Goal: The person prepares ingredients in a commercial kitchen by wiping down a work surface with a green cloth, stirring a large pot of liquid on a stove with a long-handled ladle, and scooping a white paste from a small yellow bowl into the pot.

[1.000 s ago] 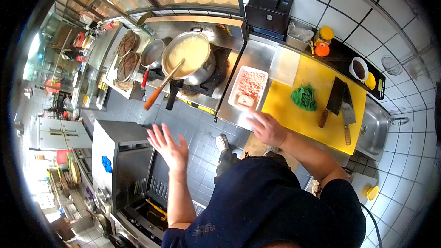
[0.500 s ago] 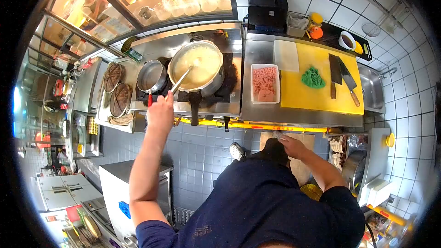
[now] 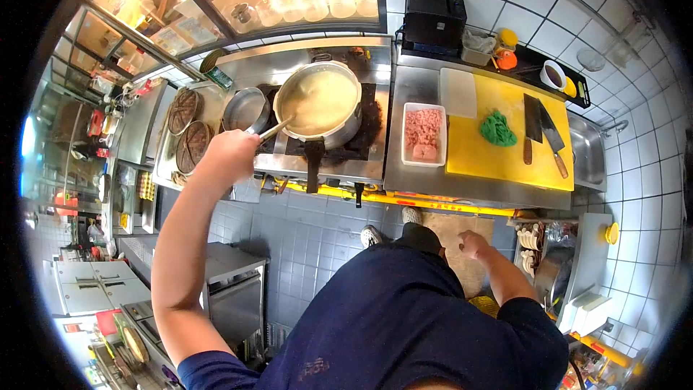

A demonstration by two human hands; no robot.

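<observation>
My left hand (image 3: pixel 234 152) is wrapped around the metal handle of a ladle (image 3: pixel 277 128). The ladle leans over the near left rim of a large pot (image 3: pixel 357 115), its head hidden in pale, cloudy liquid (image 3: pixel 326 105). A black pot handle points towards me. Just left of the big pot stands a smaller saucepan (image 3: pixel 245 110), close beyond my left hand. Low at my right side, over a brown mat (image 3: pixel 462 274), my right hand (image 3: pixel 473 244) hangs with fingers loosely bent and apart, holding nothing that I can see.
Right of the stove, a white tub of pink minced meat (image 3: pixel 424 133) stands beside a yellow cutting board (image 3: pixel 469 162). The board carries a green bundle (image 3: pixel 498 128), a cleaver (image 3: pixel 533 119) and a knife (image 3: pixel 551 130). Two round dark woven-looking items (image 3: pixel 193 146) occupy the left tray.
My left hand has shifted left and towards me, drawing the ladle to the pot's near left rim. The right hand has moved slightly right and down, off the dark clothing. The view has shifted a little.
</observation>
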